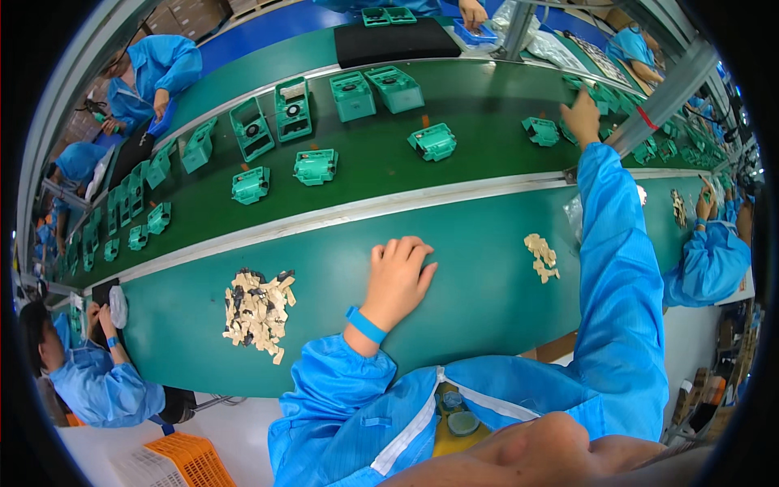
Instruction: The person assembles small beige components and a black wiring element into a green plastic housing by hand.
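My left hand [398, 280] rests on the green worktable [479, 325], fingers slightly bent and thumb apart, holding nothing. To its left lies a heap of small beige and black pieces [258, 312]. Across the belt, my right arm stretches to the far right, where my right hand [581, 122] reaches among green plastic housings. Its fingers look extended, and no held thing shows; the fingertips are partly lost against the parts. Just left of that hand sits a green housing [541, 131]. A smaller group of beige pieces [541, 258] lies on the worktable near my right sleeve.
A dark green conveyor belt [357, 183] carries rows of green housings, among them an open case [293, 109]. A metal post [665, 97] rises beside my right hand. Co-workers in blue sit around the line. An orange crate [195, 461] stands on the floor at lower left.
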`<action>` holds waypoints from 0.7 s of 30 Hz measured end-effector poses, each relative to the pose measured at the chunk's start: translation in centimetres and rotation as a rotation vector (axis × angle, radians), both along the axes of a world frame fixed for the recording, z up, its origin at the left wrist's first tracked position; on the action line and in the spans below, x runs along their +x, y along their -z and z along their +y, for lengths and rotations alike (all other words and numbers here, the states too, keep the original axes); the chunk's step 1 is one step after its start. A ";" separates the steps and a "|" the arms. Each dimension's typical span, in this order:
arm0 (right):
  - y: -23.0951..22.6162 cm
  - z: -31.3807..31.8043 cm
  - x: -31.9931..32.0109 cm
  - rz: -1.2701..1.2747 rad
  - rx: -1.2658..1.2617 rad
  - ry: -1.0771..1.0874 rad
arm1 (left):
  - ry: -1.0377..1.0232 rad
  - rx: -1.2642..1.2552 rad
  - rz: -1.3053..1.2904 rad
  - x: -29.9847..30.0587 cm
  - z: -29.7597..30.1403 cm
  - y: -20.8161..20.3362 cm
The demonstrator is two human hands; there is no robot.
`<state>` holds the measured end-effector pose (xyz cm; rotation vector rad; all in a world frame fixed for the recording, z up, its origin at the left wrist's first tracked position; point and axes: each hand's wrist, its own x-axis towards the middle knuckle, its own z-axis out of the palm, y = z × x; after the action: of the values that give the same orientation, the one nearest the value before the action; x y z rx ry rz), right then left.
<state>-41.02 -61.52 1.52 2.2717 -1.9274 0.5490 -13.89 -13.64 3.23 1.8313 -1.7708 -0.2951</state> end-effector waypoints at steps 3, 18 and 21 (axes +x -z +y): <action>3.0 -2.8 -4.5 -0.026 0.078 0.158 | 0.037 0.004 0.054 -0.1 -0.4 0.1; -7.2 27.0 11.4 -0.346 1.649 -1.293 | -0.335 -0.369 0.262 0.7 -0.3 -2.2; -10.1 29.6 12.7 -0.196 1.532 -1.190 | -0.335 -0.321 0.359 0.8 0.2 -2.1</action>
<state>-28.28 -31.88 11.63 4.2187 -0.5565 -1.2223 -13.11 -13.45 5.29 1.6815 -1.1711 -0.1800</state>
